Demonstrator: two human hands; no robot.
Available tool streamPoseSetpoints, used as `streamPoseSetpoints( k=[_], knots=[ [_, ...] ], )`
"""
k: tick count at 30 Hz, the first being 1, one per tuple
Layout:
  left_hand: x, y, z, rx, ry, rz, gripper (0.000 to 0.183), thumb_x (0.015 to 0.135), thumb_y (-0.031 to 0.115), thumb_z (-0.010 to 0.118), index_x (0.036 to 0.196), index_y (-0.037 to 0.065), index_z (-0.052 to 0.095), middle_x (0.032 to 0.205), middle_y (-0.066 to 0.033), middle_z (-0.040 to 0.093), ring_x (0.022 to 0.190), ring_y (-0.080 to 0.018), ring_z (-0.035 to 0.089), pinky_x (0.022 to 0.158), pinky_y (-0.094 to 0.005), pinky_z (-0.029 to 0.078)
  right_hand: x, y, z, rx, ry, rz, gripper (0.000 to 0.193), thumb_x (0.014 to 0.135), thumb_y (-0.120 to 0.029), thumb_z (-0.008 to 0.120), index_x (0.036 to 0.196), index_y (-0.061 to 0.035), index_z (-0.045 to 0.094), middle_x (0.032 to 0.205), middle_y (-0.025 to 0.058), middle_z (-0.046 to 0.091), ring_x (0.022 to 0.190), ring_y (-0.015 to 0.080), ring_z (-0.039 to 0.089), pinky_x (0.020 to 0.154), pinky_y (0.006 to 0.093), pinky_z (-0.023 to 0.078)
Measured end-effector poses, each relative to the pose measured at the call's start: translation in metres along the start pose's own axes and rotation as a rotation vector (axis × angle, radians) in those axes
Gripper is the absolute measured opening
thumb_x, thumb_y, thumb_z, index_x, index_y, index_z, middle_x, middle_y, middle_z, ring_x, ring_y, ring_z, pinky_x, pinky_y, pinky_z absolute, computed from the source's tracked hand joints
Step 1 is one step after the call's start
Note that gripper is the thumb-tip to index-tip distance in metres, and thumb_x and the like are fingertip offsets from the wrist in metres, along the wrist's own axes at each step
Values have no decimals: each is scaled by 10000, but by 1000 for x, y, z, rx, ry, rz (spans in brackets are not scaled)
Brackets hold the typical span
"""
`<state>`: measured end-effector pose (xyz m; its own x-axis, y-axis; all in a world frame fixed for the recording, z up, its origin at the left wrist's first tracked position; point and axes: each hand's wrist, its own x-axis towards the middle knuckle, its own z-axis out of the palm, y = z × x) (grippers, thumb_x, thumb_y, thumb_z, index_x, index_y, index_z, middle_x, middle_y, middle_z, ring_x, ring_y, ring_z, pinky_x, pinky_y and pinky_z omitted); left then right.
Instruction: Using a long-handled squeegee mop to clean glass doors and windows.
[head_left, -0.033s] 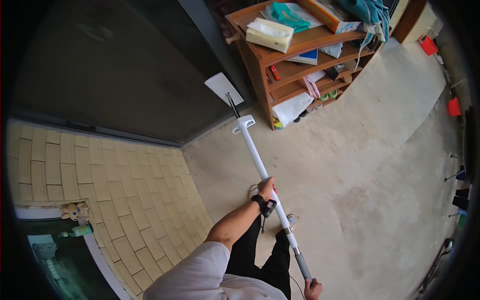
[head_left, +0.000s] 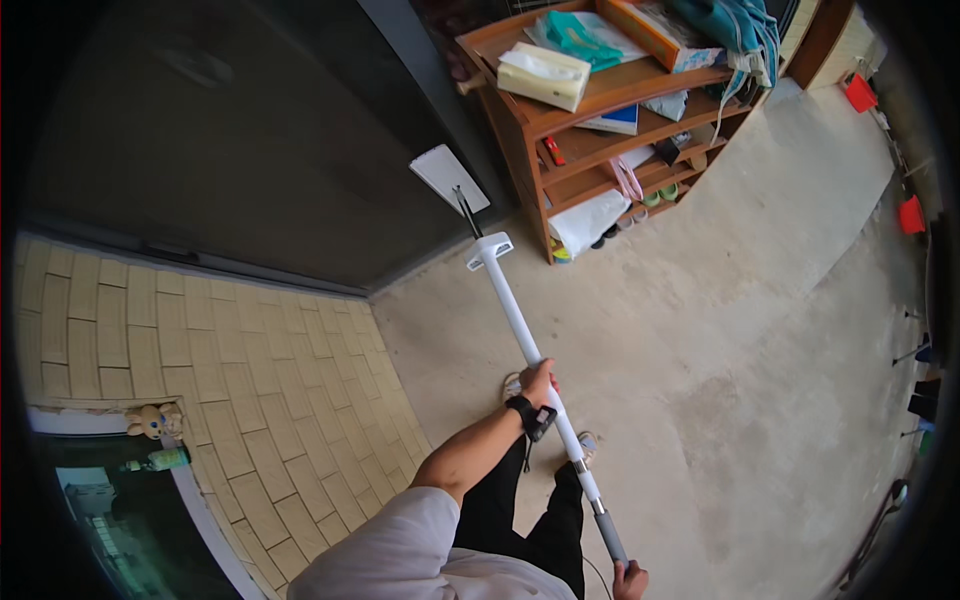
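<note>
I hold a long white pole (head_left: 512, 312) with a flat white pad head (head_left: 448, 177) that rests against a dark glass pane (head_left: 230, 140). My left hand (head_left: 538, 381), with a black watch at the wrist, grips the pole about midway. My right hand (head_left: 630, 578) is closed around the grey grip at the pole's lower end, at the bottom edge of the view. My black trousers and sandalled feet show beneath the pole.
A wooden shelf unit (head_left: 533, 135) crowded with boxes, cloths, bags and shoes stands just right of the glass. A pale yellow brick wall (head_left: 230, 370) runs on the left, with a small plush toy (head_left: 150, 420) on a ledge. Concrete floor (head_left: 730, 330) spreads right; red containers (head_left: 860, 92) sit far off.
</note>
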<state>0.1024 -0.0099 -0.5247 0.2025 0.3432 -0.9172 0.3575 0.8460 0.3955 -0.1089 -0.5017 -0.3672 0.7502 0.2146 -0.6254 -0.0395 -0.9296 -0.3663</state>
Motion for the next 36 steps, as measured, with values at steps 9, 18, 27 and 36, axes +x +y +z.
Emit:
streamPoseSetpoints(
  k=[9, 18, 27, 36],
  knots=[
    [-181, 44, 4, -86, -137, 230, 222, 875, 195, 712, 840, 88, 521, 634, -16, 492, 479, -148, 487, 441, -321, 446, -52, 44, -29, 213, 21, -161, 455, 989, -373, 539, 753, 16, 546, 500, 107, 416, 465, 198, 334, 431, 432, 279],
    [-361, 138, 17, -112, -426, 618, 144, 895, 111, 644, 866, 57, 514, 714, -48, 535, 606, -181, 545, 568, -352, 488, -20, 13, -66, 564, 88, -303, 481, 967, -392, 583, 720, 15, 512, 521, -9, 347, 525, 110, 318, 426, 376, 222],
    [-531, 313, 44, -94, -526, 1241, 230, 926, 203, 668, 831, 57, 518, 633, -45, 540, 451, -170, 538, 396, -316, 455, -6, -193, -149, 854, 224, -550, 436, 998, -387, 543, 846, 20, 578, 587, -10, 435, 567, 109, 393, 468, 336, 319],
    [-604, 401, 47, 44, -400, 1376, 263, 923, 231, 654, 913, 11, 511, 631, -80, 554, 462, -192, 557, 423, -360, 490, 28, -273, -189, 792, 40, -739, 416, 1007, -362, 506, 834, 13, 557, 560, -8, 421, 515, 99, 365, 437, 327, 284]
  ],
)
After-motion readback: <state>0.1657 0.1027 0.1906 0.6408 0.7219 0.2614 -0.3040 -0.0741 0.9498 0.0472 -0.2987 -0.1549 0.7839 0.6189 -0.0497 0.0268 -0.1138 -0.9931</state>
